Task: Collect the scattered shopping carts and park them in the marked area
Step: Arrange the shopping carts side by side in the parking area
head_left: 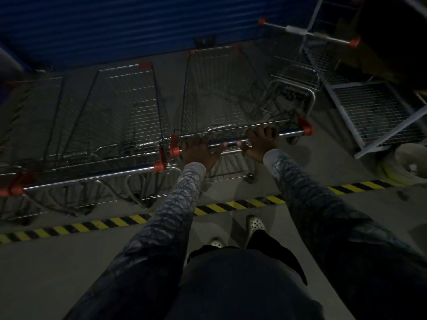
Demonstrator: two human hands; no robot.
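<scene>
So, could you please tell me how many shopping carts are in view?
4, possibly more hidden. One cart in both hands, one beside it on the left, a dim one at far left, one upper right.

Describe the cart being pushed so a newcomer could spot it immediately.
Start at the blue corrugated wall and look down to the carts lined up beyond the yellow-and-black floor stripe. The pushed cart stands right of the parked cart. It alone has the left hand and right hand gripping its handle.
</scene>
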